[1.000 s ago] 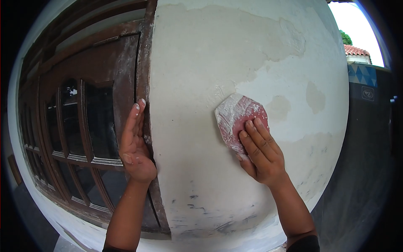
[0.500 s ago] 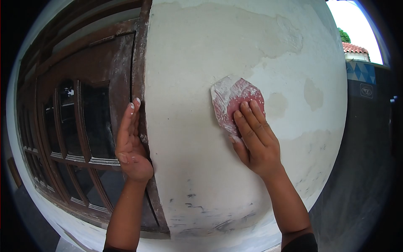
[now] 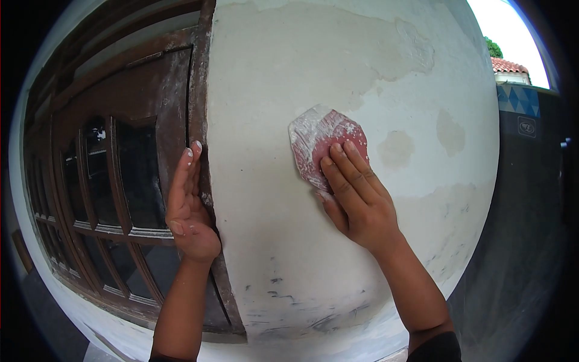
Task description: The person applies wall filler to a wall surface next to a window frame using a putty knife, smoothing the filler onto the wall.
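Observation:
My right hand (image 3: 354,199) presses a red sheet of sandpaper (image 3: 319,140), dusted white, flat against a white plastered wall (image 3: 289,241). The fingers lie spread over the sheet's lower right part. My left hand (image 3: 190,205) rests edge-on, fingers straight, against the brown wooden door frame (image 3: 202,90) where it meets the wall. It holds nothing. The wall shows beige patches where paint has come off.
A dark brown wooden door with glass panes (image 3: 120,175) fills the left side. At the right the wall ends at a corner; beyond it are a dark wall (image 3: 531,199), blue patterned tiles (image 3: 518,99) and a tiled roof (image 3: 509,66).
My right hand has slid the sandpaper up and to the left along the wall. My left hand has stayed on the door frame.

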A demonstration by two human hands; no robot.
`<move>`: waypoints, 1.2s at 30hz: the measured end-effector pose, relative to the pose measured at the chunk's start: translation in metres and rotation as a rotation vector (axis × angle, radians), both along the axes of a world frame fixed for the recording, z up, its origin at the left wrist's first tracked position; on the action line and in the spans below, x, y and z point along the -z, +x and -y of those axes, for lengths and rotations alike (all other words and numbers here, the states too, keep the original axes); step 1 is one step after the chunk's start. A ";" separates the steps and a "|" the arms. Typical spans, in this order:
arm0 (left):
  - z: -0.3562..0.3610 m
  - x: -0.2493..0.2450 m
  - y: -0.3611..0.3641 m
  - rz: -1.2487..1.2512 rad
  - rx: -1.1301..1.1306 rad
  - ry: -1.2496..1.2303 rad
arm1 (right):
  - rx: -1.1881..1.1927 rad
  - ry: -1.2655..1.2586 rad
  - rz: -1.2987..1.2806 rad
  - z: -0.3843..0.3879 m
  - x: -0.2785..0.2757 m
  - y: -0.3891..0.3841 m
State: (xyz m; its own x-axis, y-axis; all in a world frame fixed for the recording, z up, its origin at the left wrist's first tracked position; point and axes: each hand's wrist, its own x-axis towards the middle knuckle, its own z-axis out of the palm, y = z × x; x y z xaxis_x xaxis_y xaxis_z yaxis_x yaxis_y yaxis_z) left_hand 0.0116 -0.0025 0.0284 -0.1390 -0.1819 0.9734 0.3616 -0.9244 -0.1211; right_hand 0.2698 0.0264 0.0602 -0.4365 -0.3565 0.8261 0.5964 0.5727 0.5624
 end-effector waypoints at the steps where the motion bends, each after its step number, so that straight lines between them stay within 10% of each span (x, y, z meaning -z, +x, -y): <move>1: 0.001 0.000 0.001 0.000 0.000 0.000 | 0.007 -0.033 0.009 0.001 0.009 0.006; 36: 0.001 -0.001 0.000 0.019 0.009 0.001 | 0.064 0.065 0.095 0.003 0.001 0.010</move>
State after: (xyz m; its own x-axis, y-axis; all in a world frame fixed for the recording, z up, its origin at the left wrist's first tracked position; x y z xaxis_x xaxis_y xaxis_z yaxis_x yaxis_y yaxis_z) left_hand 0.0115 -0.0036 0.0290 -0.1591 -0.1819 0.9703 0.3552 -0.9276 -0.1156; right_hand 0.2793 0.0231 0.0597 -0.5355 -0.3767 0.7558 0.5724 0.4961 0.6528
